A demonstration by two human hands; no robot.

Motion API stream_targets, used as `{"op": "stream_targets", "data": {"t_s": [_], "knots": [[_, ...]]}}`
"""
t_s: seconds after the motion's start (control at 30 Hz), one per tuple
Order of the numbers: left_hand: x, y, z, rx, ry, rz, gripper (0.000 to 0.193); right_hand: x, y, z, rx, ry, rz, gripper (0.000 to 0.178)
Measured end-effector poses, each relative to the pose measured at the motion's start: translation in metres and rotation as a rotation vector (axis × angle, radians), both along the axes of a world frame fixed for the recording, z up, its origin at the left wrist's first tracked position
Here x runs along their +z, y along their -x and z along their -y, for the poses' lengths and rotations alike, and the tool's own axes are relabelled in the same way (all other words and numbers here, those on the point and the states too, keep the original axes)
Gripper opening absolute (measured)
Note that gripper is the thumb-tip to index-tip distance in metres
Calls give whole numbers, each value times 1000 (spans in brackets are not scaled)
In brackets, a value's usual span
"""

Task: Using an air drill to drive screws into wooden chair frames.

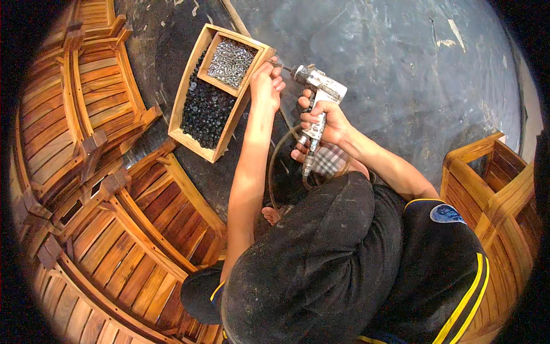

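Note:
My right hand (327,119) is wrapped round the grip of a whitish, worn air screwdriver (325,86). Its long bit points left, its tip close to the fingers of my left hand (266,86). Those fingers are pinched together by the tip; whatever is in them is too small to make out. My left hand lies just right of a wooden box (182,97). In the box, loose black plastic round pieces (206,112) surround a smaller wooden tray (201,71) filled with silvery screws (232,61).
A hose (271,157) curves down from the driver. Slatted wooden furniture (123,246) stands along the left, with another wooden piece (492,195) at the right. Grey sheeting (401,69) covers the floor ahead. Checked cloth (330,160) shows below my right hand.

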State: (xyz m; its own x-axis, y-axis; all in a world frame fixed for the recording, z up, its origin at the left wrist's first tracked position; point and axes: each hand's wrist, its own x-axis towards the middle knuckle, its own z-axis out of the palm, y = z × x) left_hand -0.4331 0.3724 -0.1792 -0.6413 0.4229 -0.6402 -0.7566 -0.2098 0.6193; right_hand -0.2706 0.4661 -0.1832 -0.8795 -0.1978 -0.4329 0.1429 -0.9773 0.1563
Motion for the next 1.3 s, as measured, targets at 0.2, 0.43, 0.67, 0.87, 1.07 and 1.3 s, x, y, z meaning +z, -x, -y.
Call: {"op": "stream_targets", "data": {"t_s": [0.2, 0.43, 0.67, 0.87, 1.07, 1.3], "knots": [[2, -1, 1, -21, 66, -32, 17, -2, 0, 0, 0, 21, -31, 39], [2, 5, 24, -163, 392, -292, 18, 3, 5, 4, 4, 19, -38, 40], [62, 12, 25, -714, 1521, -1058, 33, -8, 1, 6, -9, 12, -35, 41], [28, 11, 32, -531, 1295, -1429, 22, -12, 4, 6, -15, 21, -72, 41], [17, 11, 37, -426, 1224, -1494, 20, -13, 4, 5, -4, 62, -32, 42], [17, 13, 38, -429, 1198, -1492, 19, -17, 4, 7, -5, 46, -47, 42]]}}
